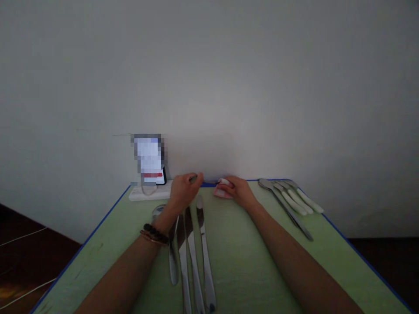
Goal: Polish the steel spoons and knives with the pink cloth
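Near the far edge of the table, my left hand (186,188) is closed round the end of a metal utensil (211,182). Its thin shaft runs across to my right hand (239,190), which pinches a pink and white cloth (224,188) at the utensil's other end. The cloth hides that end, so I cannot tell what kind of utensil it is. Several table knives (204,244) lie side by side below my left hand, blades pointing away. Beside them is a spoon (173,266), partly covered by my left wrist.
At the right lie metal spoons (288,207) and several white-handled pieces of cutlery (303,203). A phone (149,159) with a blurred screen stands on a white base (150,192) at the back left. The green table (242,261) has blue edging and meets a wall (209,87).
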Available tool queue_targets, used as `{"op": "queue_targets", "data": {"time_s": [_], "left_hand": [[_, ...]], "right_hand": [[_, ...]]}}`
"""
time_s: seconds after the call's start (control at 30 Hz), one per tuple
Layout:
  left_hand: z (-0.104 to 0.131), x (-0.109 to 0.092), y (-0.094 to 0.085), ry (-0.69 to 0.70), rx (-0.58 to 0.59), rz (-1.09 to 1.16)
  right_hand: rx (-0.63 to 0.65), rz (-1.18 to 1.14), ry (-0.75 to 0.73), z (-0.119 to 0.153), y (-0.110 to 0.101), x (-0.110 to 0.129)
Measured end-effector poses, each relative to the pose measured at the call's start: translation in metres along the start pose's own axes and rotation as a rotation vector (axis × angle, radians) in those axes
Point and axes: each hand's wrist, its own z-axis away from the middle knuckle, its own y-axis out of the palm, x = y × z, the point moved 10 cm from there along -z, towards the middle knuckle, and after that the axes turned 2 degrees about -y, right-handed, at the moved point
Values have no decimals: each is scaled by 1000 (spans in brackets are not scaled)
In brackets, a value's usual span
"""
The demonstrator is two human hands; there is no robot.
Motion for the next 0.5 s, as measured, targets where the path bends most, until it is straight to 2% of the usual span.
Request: {"op": "queue_targets", "data": {"time_s": [0.13, 0.27, 0.33, 0.4, 0.5], "left_hand": [[-6, -8, -27, 31, -67, 69], [0, -25, -38, 131, -52, 150], [4, -37, -36, 219, 62, 205], [11, -48, -32, 300, 235, 212], [20, -50, -34, 343, 433, 109]], "right_hand": [[55, 93, 101, 4, 8, 1], [136, 233, 89, 16, 17, 19], [158, 282, 44, 23, 19, 32], [144, 308, 0, 30, 17, 43], [82, 297, -34, 37, 9, 52]]}}
